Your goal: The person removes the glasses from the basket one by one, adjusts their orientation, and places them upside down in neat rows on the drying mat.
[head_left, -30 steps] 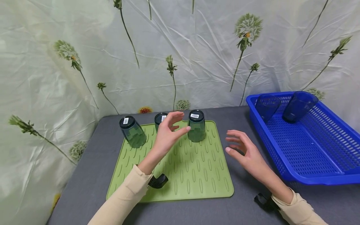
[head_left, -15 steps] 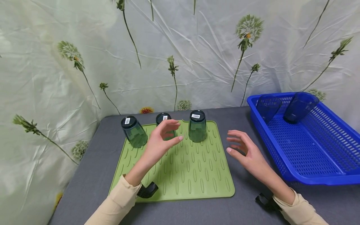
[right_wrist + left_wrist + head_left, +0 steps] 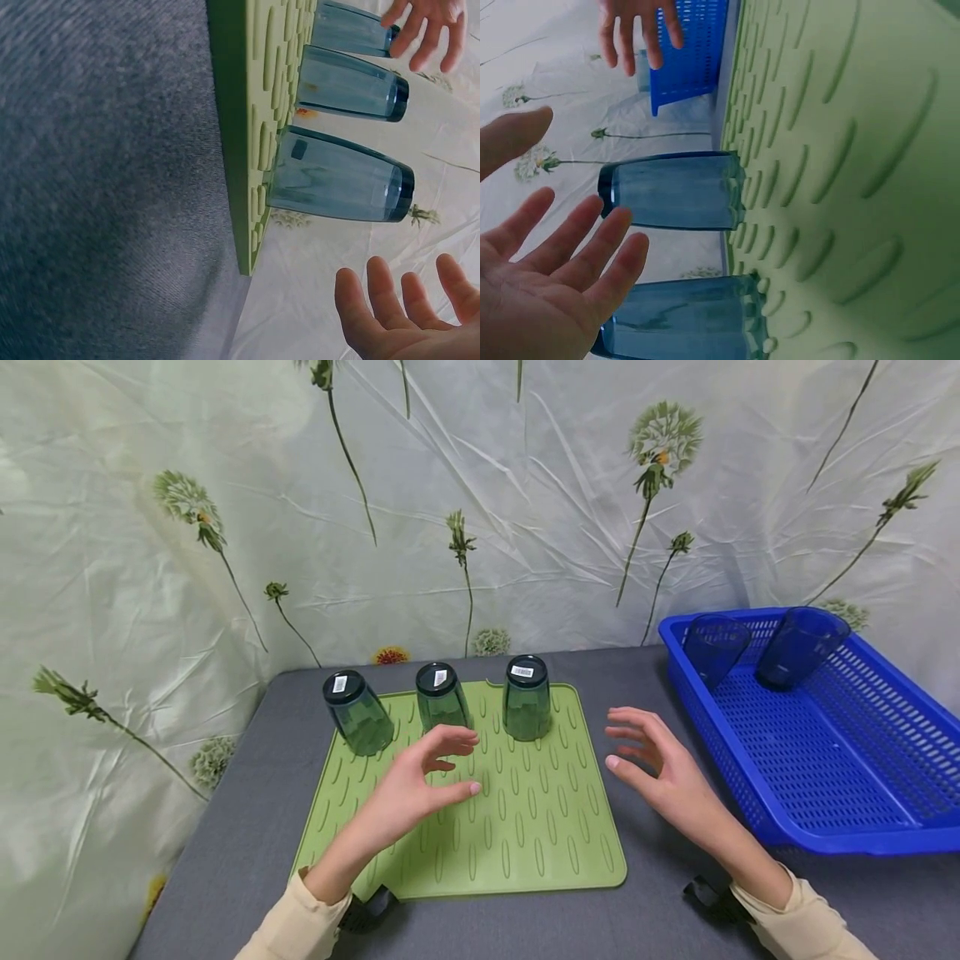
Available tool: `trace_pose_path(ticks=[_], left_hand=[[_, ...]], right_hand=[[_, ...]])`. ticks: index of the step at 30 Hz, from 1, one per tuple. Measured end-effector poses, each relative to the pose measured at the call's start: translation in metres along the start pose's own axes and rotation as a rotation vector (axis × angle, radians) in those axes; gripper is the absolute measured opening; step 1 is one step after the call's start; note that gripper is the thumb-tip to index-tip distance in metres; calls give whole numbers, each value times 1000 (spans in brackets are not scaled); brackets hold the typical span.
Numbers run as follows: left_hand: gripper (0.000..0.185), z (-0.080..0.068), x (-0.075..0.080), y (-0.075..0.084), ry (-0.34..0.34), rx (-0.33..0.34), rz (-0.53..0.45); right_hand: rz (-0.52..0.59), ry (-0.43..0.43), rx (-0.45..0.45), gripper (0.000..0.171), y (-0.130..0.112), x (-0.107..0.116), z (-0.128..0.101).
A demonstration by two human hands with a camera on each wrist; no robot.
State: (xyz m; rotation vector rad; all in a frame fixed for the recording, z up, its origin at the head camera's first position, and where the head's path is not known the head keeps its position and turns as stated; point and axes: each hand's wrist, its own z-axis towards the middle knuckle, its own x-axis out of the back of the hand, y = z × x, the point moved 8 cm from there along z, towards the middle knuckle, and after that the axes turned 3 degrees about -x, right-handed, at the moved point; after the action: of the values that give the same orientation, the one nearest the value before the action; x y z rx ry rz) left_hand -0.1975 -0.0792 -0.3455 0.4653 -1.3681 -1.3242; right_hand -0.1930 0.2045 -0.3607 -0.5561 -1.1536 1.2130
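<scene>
Three dark green tumblers stand upside down in a row at the far edge of a ridged green mat (image 3: 517,835): a left one (image 3: 356,712), a middle one (image 3: 442,697) and a right one (image 3: 526,697). My left hand (image 3: 420,781) hovers over the mat in front of the middle tumbler, fingers loosely spread, holding nothing. To the right of the mat, my right hand (image 3: 656,760) floats above the grey table, fingers relaxed and empty. In the left wrist view two tumblers (image 3: 676,190) lie past my palm (image 3: 532,292). The right wrist view shows the tumblers (image 3: 337,180) and my fingertips (image 3: 397,300).
A blue perforated basket (image 3: 840,793) stands on the right of the grey table (image 3: 247,827), with two blue tumblers (image 3: 798,645) leaning at its far end. A flower-printed sheet (image 3: 480,502) hangs behind the table. Black wrist straps (image 3: 708,897) sit at both cuffs.
My left hand has drawn back toward me from the middle and right tumblers and dropped lower over the mat. The right hand has stayed in place.
</scene>
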Motion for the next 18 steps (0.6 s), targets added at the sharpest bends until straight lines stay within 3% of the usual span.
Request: trace_pose_path(ticks=[8, 18], left_hand=[[57, -18, -12, -13, -156, 20, 24], [56, -28, -20, -25, -224, 23, -41]], right_hand=[[27, -44, 3, 53, -7, -2, -1], [25, -94, 43, 59, -22, -6, -4]])
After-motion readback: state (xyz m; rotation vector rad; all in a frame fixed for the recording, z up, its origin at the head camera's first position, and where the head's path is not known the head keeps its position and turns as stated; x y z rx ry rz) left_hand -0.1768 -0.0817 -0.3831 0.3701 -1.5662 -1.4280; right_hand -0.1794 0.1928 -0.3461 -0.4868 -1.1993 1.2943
